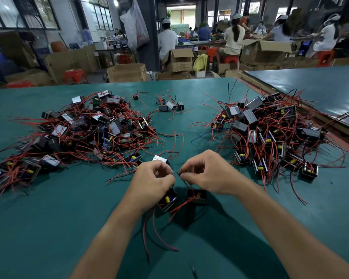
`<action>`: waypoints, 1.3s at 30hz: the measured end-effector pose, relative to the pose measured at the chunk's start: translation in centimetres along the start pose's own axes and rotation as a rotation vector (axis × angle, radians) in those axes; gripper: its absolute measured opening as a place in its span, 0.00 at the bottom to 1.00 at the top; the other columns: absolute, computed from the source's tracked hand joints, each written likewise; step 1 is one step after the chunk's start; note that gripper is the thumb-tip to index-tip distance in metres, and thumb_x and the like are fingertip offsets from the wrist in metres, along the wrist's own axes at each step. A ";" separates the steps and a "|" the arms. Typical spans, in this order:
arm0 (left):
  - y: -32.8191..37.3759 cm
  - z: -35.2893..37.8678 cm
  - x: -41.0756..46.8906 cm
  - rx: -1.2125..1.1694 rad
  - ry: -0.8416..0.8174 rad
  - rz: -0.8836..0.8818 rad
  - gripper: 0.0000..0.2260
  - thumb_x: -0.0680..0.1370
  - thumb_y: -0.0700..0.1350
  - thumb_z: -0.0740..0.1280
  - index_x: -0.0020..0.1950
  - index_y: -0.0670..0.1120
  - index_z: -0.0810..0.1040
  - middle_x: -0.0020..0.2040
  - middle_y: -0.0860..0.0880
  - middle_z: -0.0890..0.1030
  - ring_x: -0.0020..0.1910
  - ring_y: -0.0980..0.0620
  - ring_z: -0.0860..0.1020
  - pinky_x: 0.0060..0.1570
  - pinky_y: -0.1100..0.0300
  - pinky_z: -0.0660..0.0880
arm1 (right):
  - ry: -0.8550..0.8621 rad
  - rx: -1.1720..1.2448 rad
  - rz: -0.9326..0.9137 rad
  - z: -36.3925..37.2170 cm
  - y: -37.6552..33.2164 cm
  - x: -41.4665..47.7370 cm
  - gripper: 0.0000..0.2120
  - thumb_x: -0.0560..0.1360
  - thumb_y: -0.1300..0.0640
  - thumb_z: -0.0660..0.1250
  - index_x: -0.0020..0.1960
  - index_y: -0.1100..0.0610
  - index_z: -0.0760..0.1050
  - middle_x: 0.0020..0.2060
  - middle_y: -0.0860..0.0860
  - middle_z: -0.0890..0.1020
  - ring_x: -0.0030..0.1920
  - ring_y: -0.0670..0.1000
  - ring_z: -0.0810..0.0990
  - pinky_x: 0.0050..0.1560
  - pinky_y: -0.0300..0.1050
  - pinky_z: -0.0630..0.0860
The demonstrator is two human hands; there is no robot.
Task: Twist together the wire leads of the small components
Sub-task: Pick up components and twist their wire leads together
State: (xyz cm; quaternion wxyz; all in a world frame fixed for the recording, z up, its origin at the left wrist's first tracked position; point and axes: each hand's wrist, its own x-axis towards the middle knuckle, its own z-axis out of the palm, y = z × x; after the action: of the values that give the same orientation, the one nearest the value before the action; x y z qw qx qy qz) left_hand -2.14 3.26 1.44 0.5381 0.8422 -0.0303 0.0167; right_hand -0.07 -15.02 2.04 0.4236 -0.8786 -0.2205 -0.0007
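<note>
1. Left grip (153,178), frame centre: fingers curled above small box (167,201); cannot tell what they hold.
2. Right grip (207,174) pinches black wire (184,183) running down to second box (196,196).
3. Both boxes sit on green surface (69,208), lower centre.
4. Left pile (93,127) and right pile (270,127) of wired boxes lie in the upper frame.

- On the table (48,218) before you, a left pile (85,133) and a right pile (270,133) of components lie well apart.
- A small cluster (169,105) lies between them, farther back.
- Two components (196,196) sit side by side nearest you, just below your left hand (151,178) and right hand (208,174), which pinch their leads (182,180).
- A second table (320,87) stands at your right.
</note>
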 end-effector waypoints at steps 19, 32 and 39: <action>0.6 -0.2 -0.3 -0.308 -0.102 -0.058 0.08 0.74 0.38 0.72 0.35 0.44 0.84 0.29 0.46 0.80 0.24 0.54 0.73 0.24 0.65 0.68 | -0.044 0.035 -0.048 -0.1 -0.2 -0.2 0.06 0.71 0.54 0.75 0.38 0.55 0.83 0.27 0.49 0.81 0.28 0.42 0.73 0.31 0.44 0.71; 1.2 -0.5 -0.5 -0.349 -0.109 -0.150 0.02 0.72 0.31 0.72 0.42 0.37 0.84 0.32 0.41 0.81 0.26 0.54 0.77 0.26 0.66 0.73 | -0.050 0.122 0.023 -0.2 -0.4 -0.3 0.08 0.70 0.53 0.76 0.35 0.53 0.83 0.28 0.54 0.82 0.28 0.44 0.73 0.31 0.42 0.69; 1.1 -0.5 -0.5 -0.360 -0.140 -0.124 0.05 0.72 0.34 0.73 0.38 0.43 0.85 0.31 0.45 0.81 0.26 0.55 0.76 0.28 0.66 0.74 | -0.070 0.187 0.030 -0.2 -0.5 -0.4 0.08 0.70 0.59 0.77 0.34 0.57 0.80 0.25 0.49 0.79 0.25 0.45 0.73 0.28 0.39 0.70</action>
State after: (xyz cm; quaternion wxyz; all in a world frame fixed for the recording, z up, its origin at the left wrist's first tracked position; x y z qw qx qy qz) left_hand -2.71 3.28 2.61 0.6767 0.7316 -0.0182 -0.0810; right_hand -0.56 -15.02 2.48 0.4956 -0.8381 -0.2208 0.0569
